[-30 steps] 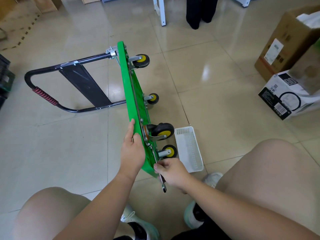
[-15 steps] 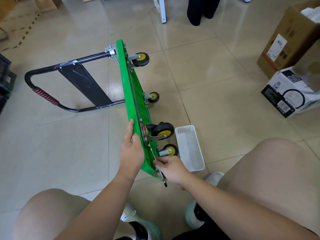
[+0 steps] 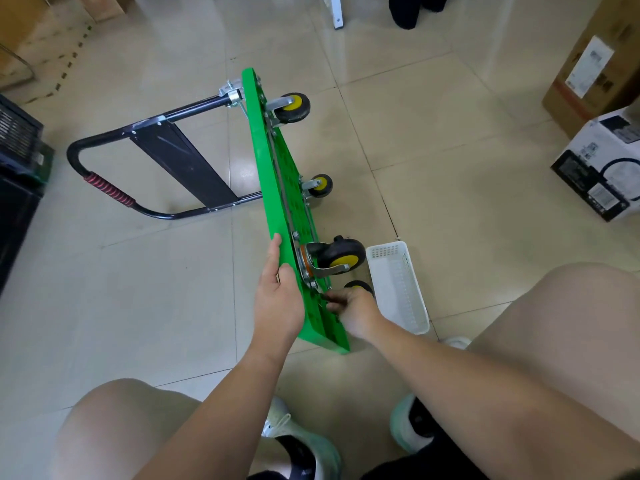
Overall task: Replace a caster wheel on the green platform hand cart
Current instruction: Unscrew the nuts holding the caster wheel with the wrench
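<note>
The green platform cart [image 3: 273,188] stands on its long edge on the tiled floor, its black folding handle [image 3: 110,188] lying to the left. My left hand [image 3: 278,306] grips the platform's upper edge near its close end. My right hand [image 3: 356,311] is against the underside just below the mounting plate of the large black-and-yellow caster [image 3: 341,256], fingers curled round a wrench whose dark tip [image 3: 323,296] shows at the fingertips. This hand partly hides the lower near caster [image 3: 360,285]. Two more casters [image 3: 292,107] [image 3: 320,186] sit at the far end.
A white plastic basket [image 3: 398,289] lies on the floor right beside the near casters. Cardboard boxes [image 3: 595,64] [image 3: 599,168] stand at the right, and a black crate [image 3: 17,161] at the left edge. My knees and shoes fill the bottom of the view.
My right hand has moved up from the platform's near corner to the underside below the caster plate, taking the wrench with it. My left hand has kept its grip.
</note>
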Motion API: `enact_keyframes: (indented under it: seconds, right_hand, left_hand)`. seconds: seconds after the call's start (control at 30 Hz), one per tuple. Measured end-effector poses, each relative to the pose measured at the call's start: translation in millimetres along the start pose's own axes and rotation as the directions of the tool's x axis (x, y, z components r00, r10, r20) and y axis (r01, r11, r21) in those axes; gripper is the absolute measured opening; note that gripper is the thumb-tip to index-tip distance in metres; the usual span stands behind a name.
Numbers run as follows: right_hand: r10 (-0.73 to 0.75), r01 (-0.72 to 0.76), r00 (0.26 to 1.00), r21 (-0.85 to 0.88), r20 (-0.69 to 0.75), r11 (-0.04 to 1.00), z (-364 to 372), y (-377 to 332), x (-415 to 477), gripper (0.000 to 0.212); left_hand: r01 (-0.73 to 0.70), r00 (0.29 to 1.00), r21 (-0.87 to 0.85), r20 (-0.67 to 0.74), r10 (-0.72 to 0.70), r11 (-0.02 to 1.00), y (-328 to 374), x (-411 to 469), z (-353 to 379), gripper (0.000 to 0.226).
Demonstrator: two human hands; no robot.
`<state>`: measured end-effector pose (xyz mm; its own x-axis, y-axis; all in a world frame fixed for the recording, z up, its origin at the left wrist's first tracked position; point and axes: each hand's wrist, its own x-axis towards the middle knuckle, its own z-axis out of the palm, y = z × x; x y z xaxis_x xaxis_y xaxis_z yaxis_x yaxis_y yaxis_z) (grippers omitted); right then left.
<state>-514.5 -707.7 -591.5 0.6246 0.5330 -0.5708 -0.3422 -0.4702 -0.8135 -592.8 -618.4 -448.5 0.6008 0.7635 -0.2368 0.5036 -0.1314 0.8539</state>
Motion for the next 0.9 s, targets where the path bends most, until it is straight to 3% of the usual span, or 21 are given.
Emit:
enact_keyframes:
  seconds: [0.17,0.33,0.43,0.57,0.77,0.9]
  right_hand:
    - [-0.081,0.095,0.993,-0.171,0.085,0.981,-13.5,9.1,-24.1,0.028]
    - [-0.080,0.099,0.992,-0.216,0.095,0.971,-24.0,12.7,-54.5,0.023]
    - [-0.054,0.070,0.995,-0.186,0.089,0.980,-23.3,6.6,-67.6,0.020]
    - [-0.076,0.084,0.995,-0.137,0.064,0.987,-19.6,-4.8,-78.5,0.032]
    - [-0.056,0.050,0.996,0.081,0.075,0.995,-8.0,-18.2,-85.7,0.021]
    - [-0.038,0.033,0.997,0.064,0.066,0.997,-7.1,-22.8,-82.6,0.026]
  left_hand:
    - [0.012,1.000,0.014,0.005,-0.012,1.000,2.0,-4.7,-2.4,0.055]
    - [0.024,1.000,-0.023,0.010,-0.024,0.999,0.1,-1.3,-1.7,0.056]
    - [0.024,0.999,-0.040,0.030,-0.022,0.999,5.1,-5.9,-2.1,0.055]
    - [0.006,1.000,-0.080,0.028,-0.004,0.997,4.8,-6.9,-0.6,0.055]
    - [-0.031,0.999,-0.126,0.036,0.036,0.992,0.7,-6.2,-0.4,0.055]
    - [-0.030,0.999,-0.136,0.040,0.036,0.990,0.8,-4.0,0.2,0.055]
